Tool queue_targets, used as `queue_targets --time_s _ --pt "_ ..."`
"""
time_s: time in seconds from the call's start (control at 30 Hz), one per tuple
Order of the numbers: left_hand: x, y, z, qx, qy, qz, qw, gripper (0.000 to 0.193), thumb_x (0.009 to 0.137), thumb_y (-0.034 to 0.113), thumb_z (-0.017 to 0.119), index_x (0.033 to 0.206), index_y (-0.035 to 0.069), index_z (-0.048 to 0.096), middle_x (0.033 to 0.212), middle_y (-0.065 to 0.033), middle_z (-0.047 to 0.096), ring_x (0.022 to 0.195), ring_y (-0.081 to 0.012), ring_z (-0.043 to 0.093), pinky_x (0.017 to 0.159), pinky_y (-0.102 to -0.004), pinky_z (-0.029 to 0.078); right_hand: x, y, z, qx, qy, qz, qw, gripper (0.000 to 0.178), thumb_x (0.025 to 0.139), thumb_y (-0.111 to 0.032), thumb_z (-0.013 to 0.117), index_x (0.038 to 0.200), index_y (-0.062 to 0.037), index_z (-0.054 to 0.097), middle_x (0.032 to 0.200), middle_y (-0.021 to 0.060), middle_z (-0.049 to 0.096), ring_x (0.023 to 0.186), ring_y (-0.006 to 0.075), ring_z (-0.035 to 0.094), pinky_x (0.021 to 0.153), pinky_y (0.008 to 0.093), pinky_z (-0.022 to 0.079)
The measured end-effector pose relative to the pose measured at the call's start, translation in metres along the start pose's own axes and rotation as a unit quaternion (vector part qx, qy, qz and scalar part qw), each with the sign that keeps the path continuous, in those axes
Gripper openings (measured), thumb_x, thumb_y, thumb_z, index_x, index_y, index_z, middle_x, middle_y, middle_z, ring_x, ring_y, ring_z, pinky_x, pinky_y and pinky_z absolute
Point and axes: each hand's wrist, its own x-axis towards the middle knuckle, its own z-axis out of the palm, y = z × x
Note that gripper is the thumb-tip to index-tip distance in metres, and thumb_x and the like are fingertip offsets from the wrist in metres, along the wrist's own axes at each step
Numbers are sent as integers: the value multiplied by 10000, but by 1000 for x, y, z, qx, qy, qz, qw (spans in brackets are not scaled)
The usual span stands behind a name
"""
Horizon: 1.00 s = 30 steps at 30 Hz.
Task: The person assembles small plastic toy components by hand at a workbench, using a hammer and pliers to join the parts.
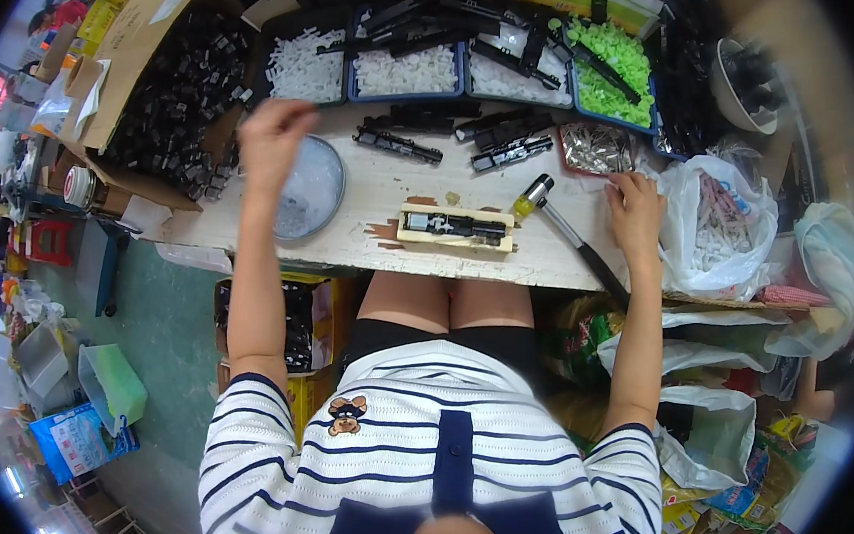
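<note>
My left hand (274,140), slightly blurred, is raised over the upper left side of a round grey-blue dish (336,200) of small clear pieces. Its fingers are bunched; anything between them is too small to make out. At the corner of a red tray of small metal pins (597,150), my right hand (637,208) has its fingers bent and somewhat apart, with no held thing visible. A black and silver mechanical part (455,226) lies in a cream block fixture (414,236) at the table's front. A hammer (584,244) rests between this fixture and my right hand.
Several black assemblies (396,144) lie behind the fixture. Bins of white pieces (407,70) and bright green pieces (613,71) line the back, black parts piled across them. A cardboard box of black parts (174,107) stands left, a white plastic bag (716,230) right.
</note>
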Motion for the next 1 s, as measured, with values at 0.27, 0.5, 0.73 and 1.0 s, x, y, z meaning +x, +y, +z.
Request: queue_targets --time_s 0.27,0.5,0.73,1.0 --pt "59 85 139 38 -155 171 972 146 725 51 652 870 39 667 803 -117 606 717 -301 593 640 -342 465 19 -4 -4 3 16 7 1000 149 782 -160 616 918 -106 645 894 56 589 905 253 534 731 396 357" --pt "68 147 229 69 -243 274 928 130 710 60 598 816 66 671 833 -126 613 777 -329 601 679 -414 486 27 8 2 -19 0 19 1000 133 766 -153 618 889 -109 642 885 52 573 909 250 515 741 425 361" --pt "88 179 293 176 -283 289 898 101 685 44 590 754 16 658 858 -189 619 796 -361 618 667 -445 501 41 -12 7 -51 1 -47 998 159 737 -158 629 886 -103 639 902 54 562 936 250 481 749 446 335" --pt "95 176 306 171 -301 274 897 99 673 51 588 735 27 660 762 -182 633 753 -354 626 661 -445 504 60 -14 32 -124 -35 -65 990 113 681 -95 611 781 -117 661 768 30 575 883 217 508 727 429 330"
